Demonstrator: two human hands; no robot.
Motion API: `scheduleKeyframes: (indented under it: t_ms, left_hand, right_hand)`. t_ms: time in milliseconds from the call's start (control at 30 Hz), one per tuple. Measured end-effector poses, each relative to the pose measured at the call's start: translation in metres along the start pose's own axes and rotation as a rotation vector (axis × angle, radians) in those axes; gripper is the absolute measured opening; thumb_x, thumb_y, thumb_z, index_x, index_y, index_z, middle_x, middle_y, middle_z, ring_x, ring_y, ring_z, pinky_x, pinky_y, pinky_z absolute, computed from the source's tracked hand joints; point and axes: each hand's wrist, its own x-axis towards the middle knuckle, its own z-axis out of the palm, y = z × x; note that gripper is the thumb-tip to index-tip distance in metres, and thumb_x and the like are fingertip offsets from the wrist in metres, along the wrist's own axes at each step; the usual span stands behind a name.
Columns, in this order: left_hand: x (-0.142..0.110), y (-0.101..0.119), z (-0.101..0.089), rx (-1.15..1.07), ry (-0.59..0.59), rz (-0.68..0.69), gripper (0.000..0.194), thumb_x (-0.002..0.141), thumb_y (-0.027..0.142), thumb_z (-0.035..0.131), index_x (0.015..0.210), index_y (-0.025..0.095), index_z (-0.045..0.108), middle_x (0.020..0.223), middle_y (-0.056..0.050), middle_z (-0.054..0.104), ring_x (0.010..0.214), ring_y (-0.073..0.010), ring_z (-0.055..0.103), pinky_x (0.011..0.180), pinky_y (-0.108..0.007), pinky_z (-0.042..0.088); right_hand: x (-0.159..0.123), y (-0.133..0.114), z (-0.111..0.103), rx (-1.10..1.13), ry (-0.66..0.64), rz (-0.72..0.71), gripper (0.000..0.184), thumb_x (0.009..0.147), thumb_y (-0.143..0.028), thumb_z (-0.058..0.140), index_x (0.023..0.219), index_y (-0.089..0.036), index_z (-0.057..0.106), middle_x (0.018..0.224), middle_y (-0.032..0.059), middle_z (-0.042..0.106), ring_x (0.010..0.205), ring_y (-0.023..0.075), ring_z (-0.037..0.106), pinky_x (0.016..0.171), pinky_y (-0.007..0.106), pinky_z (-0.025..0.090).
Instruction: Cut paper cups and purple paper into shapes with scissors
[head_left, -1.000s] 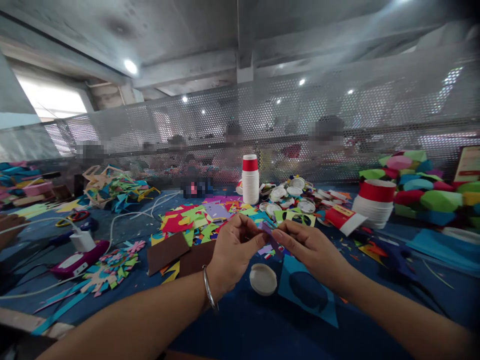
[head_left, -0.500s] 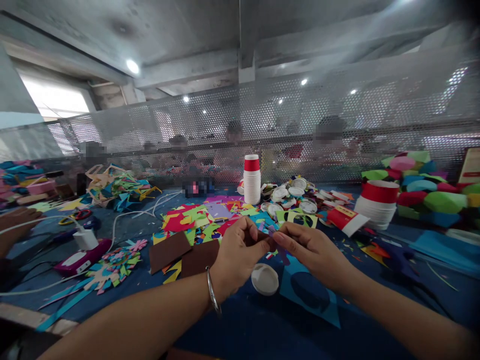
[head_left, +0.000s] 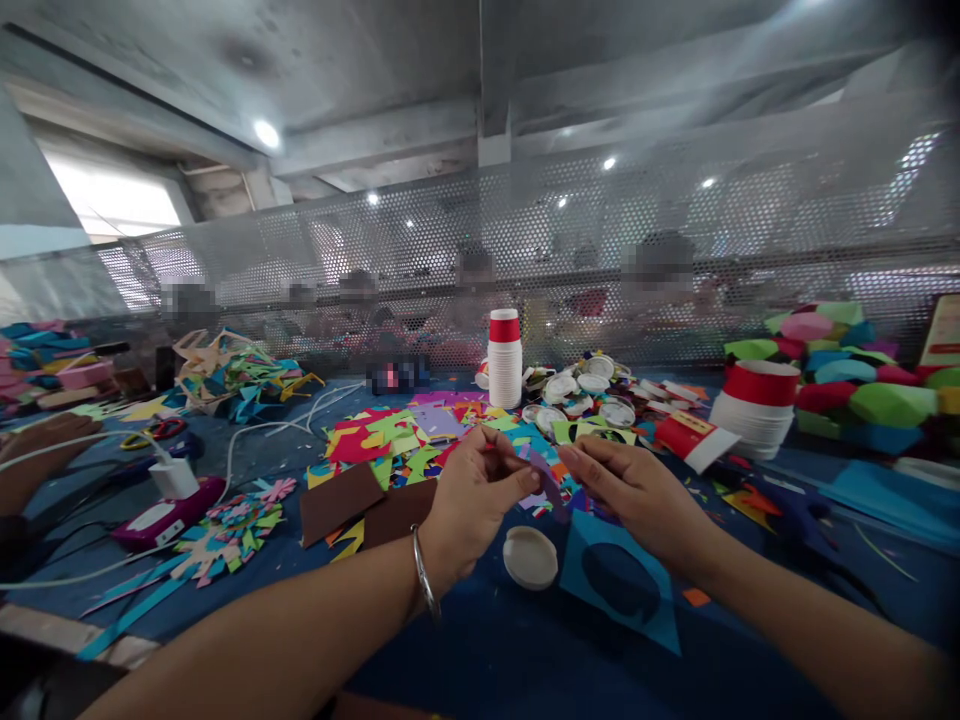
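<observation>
Above the blue table, my left hand [head_left: 472,500] pinches a small purple paper piece [head_left: 546,480] between thumb and fingers; a metal bangle circles that wrist. My right hand [head_left: 634,490] is just to the right, fingers curled and a short gap away from the piece, apparently not touching it. Below the hands lie a white round lid [head_left: 530,557] and a blue paper sheet with a round hole [head_left: 619,585].
Coloured paper scraps [head_left: 390,440] and brown card pieces [head_left: 337,500] cover the middle. Stacked red-rimmed cups [head_left: 504,360], [head_left: 757,405] and several lids [head_left: 585,390] stand behind. A glue gun with charger [head_left: 169,500] lies left, by another person's hand [head_left: 37,450]. A mesh screen backs the table.
My hands have drawn slightly apart. The purple piece stays with the left hand, and the right fingers have come off it.
</observation>
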Motion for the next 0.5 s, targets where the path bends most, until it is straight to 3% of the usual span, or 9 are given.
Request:
scheduleKeyframes:
  t_ms: [200,333,500]
  left_hand:
    - [0.007,0.0,-0.007,0.049,0.018,-0.054,0.041,0.071,0.02,0.078,0.104,0.017,0.054,0.076,0.0,0.064,0.069,-0.012,0.062,0.068,-0.027,0.048]
    - [0.007,0.0,-0.007,0.059,0.046,-0.084,0.032,0.07,0.02,0.078,0.097,0.014,0.061,0.084,-0.003,0.065,0.072,-0.0123,0.063,0.068,-0.027,0.049]
    - [0.007,0.001,-0.007,-0.012,0.04,-0.152,0.021,0.074,0.023,0.075,0.087,0.014,0.062,0.08,-0.002,0.063,0.072,-0.0126,0.065,0.069,-0.026,0.047]
  right_hand:
    - [0.008,0.011,-0.011,-0.151,0.011,0.034,0.048,0.093,-0.061,0.045,0.065,-0.022,0.041,0.06,-0.0041,0.036,0.056,0.0127,0.035,0.051,0.027,0.025]
    - [0.008,0.011,-0.009,-0.1,-0.003,0.071,0.048,0.092,-0.062,0.045,0.065,-0.022,0.041,0.058,-0.0044,0.035,0.053,0.012,0.033,0.048,0.027,0.025]
    - [0.004,0.006,-0.002,0.051,-0.035,0.129,0.047,0.09,-0.063,0.048,0.068,-0.022,0.043,0.059,-0.0062,0.031,0.052,0.0104,0.028,0.047,0.025,0.024]
